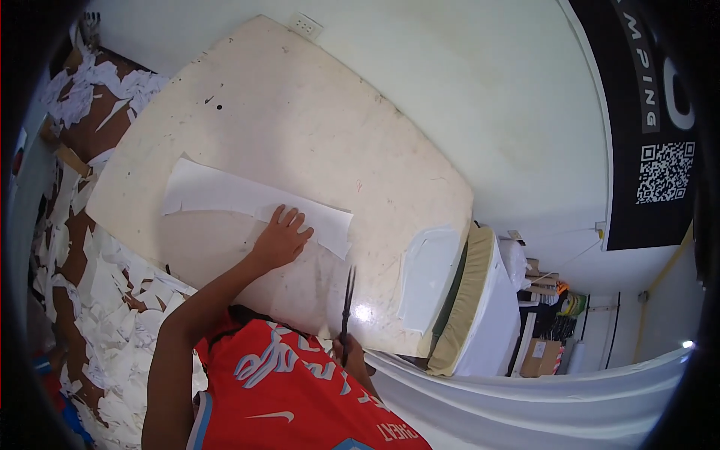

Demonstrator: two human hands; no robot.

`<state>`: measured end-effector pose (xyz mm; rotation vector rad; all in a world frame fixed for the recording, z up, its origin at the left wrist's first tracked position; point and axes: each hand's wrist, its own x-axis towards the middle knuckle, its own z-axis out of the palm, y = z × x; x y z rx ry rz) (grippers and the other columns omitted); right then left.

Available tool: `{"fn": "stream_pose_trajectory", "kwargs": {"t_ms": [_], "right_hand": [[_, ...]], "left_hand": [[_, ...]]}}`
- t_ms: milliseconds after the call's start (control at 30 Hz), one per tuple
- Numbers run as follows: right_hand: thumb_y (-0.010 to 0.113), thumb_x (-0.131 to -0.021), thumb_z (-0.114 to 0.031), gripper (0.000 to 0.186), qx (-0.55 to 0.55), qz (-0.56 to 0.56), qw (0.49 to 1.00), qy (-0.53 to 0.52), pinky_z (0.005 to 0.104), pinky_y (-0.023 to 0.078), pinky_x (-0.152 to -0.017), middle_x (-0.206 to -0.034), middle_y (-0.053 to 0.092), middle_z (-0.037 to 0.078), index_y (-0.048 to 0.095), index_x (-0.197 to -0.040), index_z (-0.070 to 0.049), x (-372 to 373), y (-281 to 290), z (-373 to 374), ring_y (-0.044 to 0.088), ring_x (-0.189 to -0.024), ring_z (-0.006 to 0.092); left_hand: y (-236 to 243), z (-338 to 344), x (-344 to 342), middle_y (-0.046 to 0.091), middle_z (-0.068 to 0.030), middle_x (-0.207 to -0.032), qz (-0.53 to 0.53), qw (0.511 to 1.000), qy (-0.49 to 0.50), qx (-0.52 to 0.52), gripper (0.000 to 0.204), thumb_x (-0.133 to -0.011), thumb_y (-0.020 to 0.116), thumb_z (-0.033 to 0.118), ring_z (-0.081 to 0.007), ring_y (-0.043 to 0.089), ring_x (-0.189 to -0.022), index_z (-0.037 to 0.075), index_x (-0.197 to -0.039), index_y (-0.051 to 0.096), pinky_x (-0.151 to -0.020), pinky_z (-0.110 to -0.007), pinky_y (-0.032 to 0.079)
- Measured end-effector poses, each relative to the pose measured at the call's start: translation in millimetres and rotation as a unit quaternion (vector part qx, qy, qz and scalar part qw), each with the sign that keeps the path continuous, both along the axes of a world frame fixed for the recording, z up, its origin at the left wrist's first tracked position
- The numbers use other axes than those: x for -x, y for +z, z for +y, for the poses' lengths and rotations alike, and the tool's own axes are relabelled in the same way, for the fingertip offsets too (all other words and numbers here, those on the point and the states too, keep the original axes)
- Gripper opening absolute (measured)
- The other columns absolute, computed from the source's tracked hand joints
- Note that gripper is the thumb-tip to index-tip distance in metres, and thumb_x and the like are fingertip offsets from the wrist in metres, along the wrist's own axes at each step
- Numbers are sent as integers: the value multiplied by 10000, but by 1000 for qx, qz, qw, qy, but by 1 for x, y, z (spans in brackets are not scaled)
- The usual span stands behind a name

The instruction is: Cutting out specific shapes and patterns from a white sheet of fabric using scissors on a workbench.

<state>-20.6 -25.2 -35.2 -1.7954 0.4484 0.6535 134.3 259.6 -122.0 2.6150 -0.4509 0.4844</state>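
A long white sheet (217,189), paper or thin cloth, lies across the middle of the pale table. My left hand (281,238) rests on its right half, palm down with the fingers spread. Close to my body, at the table's near side, my right hand (349,351) is closed round a pair of dark scissors (348,300). Their narrow blades point away from me, apart from the sheet, just below its right end. The red shirt partly hides my right hand and forearm.
The pale table (300,97) meets a wall with a socket (306,25). Stacked white sheets (427,274) lie at its right end, beside a beige-covered bundle (465,300). White scraps (112,330) litter the floor on the left. A cardboard box (541,358) stands far right.
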Motion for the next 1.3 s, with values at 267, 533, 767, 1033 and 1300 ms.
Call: {"fn": "stream_pose_trajectory", "kwargs": {"t_ms": [267, 533, 767, 1033, 1300], "right_hand": [[662, -894, -259, 276, 29, -58, 991, 115, 258, 353, -480, -650, 502, -7, 554, -772, -37, 9, -43, -21, 494, -510, 116], [767, -817, -203, 318, 76, -220, 971, 59, 256, 397, -501, -606, 481, -6, 515, -737, -26, -36, -18, 38, 462, -543, 83], [703, -848, -146, 237, 7, -140, 989, 45, 245, 388, -588, -689, 463, -9, 487, -856, -51, -9, -27, -5, 461, -659, 89], [579, -909, -509, 468, 10, -56, 988, 145, 280, 400, -670, -783, 519, 10, 516, -902, -45, 41, -14, -46, 489, -724, 126], [663, -884, -232, 220, -116, 58, 981, 143, 257, 402, -567, -729, 528, -2, 551, -910, -44, -7, -54, -63, 511, -654, 81]], "left_hand": [[8, -5, -6, 536, -169, -1163, 10, 1000, -1, -6, 367, -823, 627, 231, -327, 447, -1192, 171, -1185, 618, -1053, -632, 253], [12, 3, -9, 534, -171, -1180, 4, 999, 25, -21, 394, -809, 628, 243, -338, 444, -1196, 185, -1199, 617, -1059, -632, 246], [7, -2, -5, 521, -174, -1204, 18, 1000, 21, 4, 341, -809, 625, 245, -349, 403, -1257, 151, -1136, 632, -1083, -630, 221], [-2, 13, -9, 558, -90, -1238, 56, 991, -88, 88, 232, -759, 613, 125, -287, 381, -1334, 78, -985, 636, -1141, -499, 243], [7, 14, -11, 575, -31, -1224, 70, 979, -116, 155, 343, -656, 609, 45, -241, 398, -1334, 128, -989, 606, -1168, -472, 216]]}}
